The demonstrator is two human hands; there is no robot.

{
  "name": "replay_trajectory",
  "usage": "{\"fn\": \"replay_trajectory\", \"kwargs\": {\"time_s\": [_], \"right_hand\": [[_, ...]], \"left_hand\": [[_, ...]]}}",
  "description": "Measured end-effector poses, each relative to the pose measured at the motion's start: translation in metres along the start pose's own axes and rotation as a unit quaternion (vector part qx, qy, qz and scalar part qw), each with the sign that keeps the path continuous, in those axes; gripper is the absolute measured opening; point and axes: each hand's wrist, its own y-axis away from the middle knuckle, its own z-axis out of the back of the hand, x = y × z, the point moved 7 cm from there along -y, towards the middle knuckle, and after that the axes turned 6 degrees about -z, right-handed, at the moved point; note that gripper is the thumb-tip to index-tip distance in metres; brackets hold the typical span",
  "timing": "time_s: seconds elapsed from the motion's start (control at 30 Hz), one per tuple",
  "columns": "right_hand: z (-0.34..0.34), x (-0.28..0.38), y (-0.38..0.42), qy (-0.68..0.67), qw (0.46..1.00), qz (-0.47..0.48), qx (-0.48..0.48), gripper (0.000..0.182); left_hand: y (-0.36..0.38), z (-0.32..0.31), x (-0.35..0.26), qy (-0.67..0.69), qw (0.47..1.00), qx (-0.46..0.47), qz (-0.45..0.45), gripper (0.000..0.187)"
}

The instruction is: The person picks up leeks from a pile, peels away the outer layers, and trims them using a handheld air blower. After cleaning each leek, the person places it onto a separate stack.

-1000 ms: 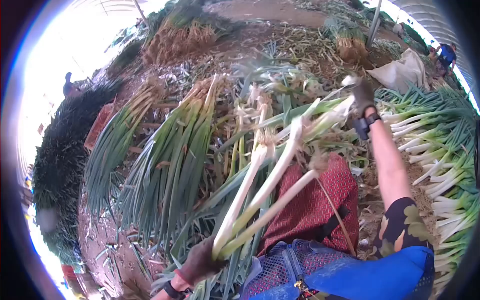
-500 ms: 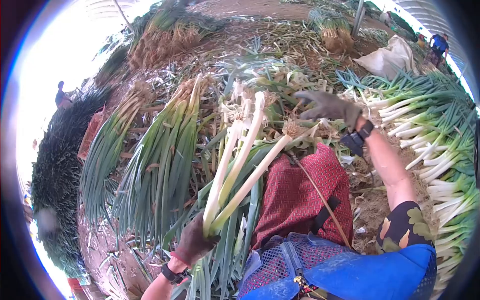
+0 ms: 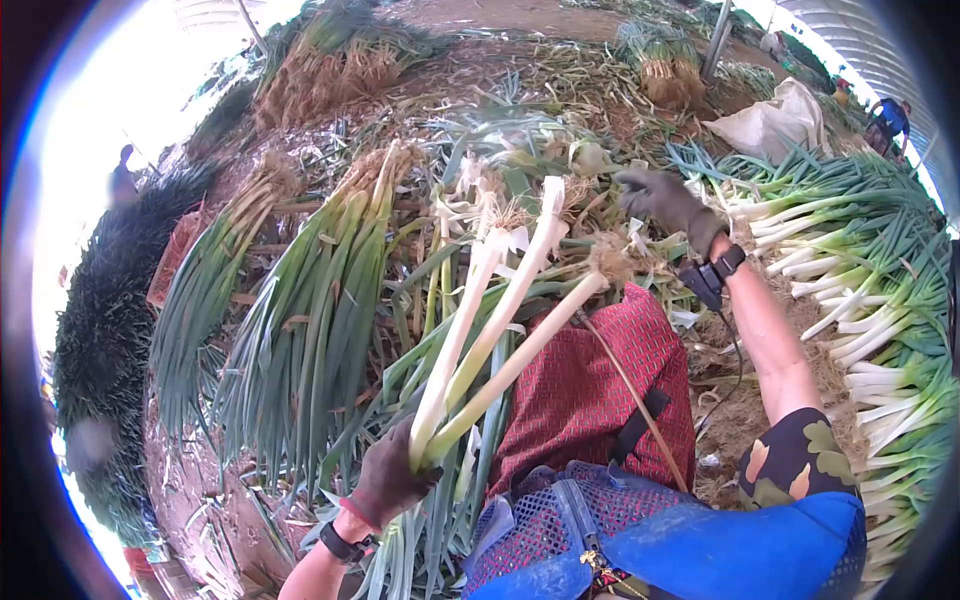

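Gloved in dark grey, my left hand is wrapped round several leeks at the place where white stalks meet green leaves. Their root ends fan upward and away from me. My right hand, also gloved, is raised to the right of the root ends and touches none of them; its fingers are partly spread with nothing visible in them. Two bunches of untrimmed leeks lie left of my left hand. Peeled scraps litter the ground beyond the roots.
A long row of cleaned leeks runs down the right side. A white sack lies behind it. Red patterned cloth covers my lap. Further leek bundles stand at the back. People are in the distance.
The held leeks have shifted slightly, with their root ends a little further right. My right hand has moved slightly right, and its fingers look more bent.
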Motion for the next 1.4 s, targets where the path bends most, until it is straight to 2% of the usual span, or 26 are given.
{"fn": "replay_trajectory", "kwargs": {"time_s": [0.07, 0.17, 0.27, 0.33, 0.43, 0.53, 0.6, 0.63, 0.7, 0.77, 0.83, 0.93, 1.0, 1.03, 1.07, 1.17, 1.2, 1.27, 1.33, 1.4], "right_hand": [[-0.021, 0.039, 0.017, -0.002, 0.997, 0.020, 0.072, 0.030], [-0.053, 0.083, 0.029, 0.014, 0.994, 0.019, 0.102, 0.030], [-0.076, 0.103, 0.031, 0.018, 0.997, 0.009, 0.074, 0.031], [-0.080, 0.104, 0.032, -0.014, 0.999, 0.005, 0.033, 0.032], [-0.068, 0.077, 0.026, -0.122, 0.990, -0.020, -0.067, 0.033], [-0.029, -0.016, 0.006, -0.194, 0.951, -0.180, -0.160, 0.035], [-0.011, -0.073, -0.005, -0.203, 0.938, -0.254, -0.124, 0.037], [-0.006, -0.074, -0.005, -0.191, 0.944, -0.256, -0.085, 0.038], [-0.004, -0.058, -0.003, -0.153, 0.975, -0.155, -0.029, 0.040], [0.005, 0.042, 0.016, -0.207, 0.970, -0.067, 0.105, 0.044], [-0.016, 0.089, 0.025, 0.001, 0.995, 0.068, 0.074, 0.044], [-0.068, 0.084, 0.012, 0.020, 0.976, -0.113, 0.184, 0.041], [-0.060, 0.082, 0.013, -0.104, 0.992, -0.074, 0.007, 0.035], [-0.057, 0.076, 0.014, -0.166, 0.981, -0.053, -0.081, 0.032], [-0.044, 0.058, 0.013, -0.160, 0.976, -0.064, -0.135, 0.027], [0.021, -0.026, 0.006, -0.099, 0.943, -0.233, -0.217, 0.024], [0.025, -0.051, 0.001, -0.055, 0.950, -0.259, -0.165, 0.034], [0.021, -0.014, 0.001, 0.029, 0.980, -0.186, -0.063, 0.039], [0.010, 0.032, 0.004, -0.077, 0.979, -0.167, 0.087, 0.055], [-0.021, 0.049, 0.002, -0.135, 0.974, -0.134, 0.126, 0.052]], "left_hand": [[-0.004, 0.000, -0.006, 0.057, 0.998, 0.013, -0.017, 0.070], [-0.009, -0.003, -0.016, 0.129, 0.988, 0.015, -0.079, 0.070], [-0.014, -0.007, -0.026, 0.138, 0.985, 0.099, -0.033, 0.071], [-0.017, -0.009, -0.026, 0.153, 0.983, 0.087, -0.052, 0.071], [-0.014, -0.009, -0.020, 0.130, 0.988, 0.056, -0.054, 0.073], [-0.005, -0.003, -0.011, 0.107, 0.993, 0.004, -0.041, 0.075], [-0.003, 0.000, -0.004, 0.055, 0.998, -0.013, -0.032, 0.074], [-0.003, 0.001, -0.002, 0.027, 0.999, -0.019, -0.029, 0.074], [-0.007, 0.000, 0.002, 0.006, 1.000, -0.025, -0.010, 0.071], [-0.010, -0.009, 0.010, -0.010, 0.999, -0.033, -0.015, 0.070], [-0.015, -0.012, 0.003, 0.003, 1.000, -0.025, -0.013, 0.069], [-0.017, -0.020, 0.000, 0.009, 0.999, -0.029, -0.030, 0.067], [-0.015, -0.022, -0.006, 0.015, 0.998, -0.043, -0.051, 0.066], [-0.013, -0.021, -0.004, 0.010, 0.998, -0.041, -0.040, 0.066], [-0.010, -0.022, -0.001, 0.005, 0.999, -0.039, -0.029, 0.067], [0.003, -0.022, 0.010, -0.046, 0.998, -0.044, -0.021, 0.069], [0.005, -0.022, 0.012, -0.067, 0.996, -0.048, -0.021, 0.070], [0.005, -0.023, 0.013, -0.098, 0.994, -0.040, -0.010, 0.071], [-0.001, -0.023, 0.013, -0.119, 0.992, -0.045, -0.024, 0.072], [-0.004, -0.028, 0.013, -0.114, 0.991, -0.055, -0.035, 0.071]]}}
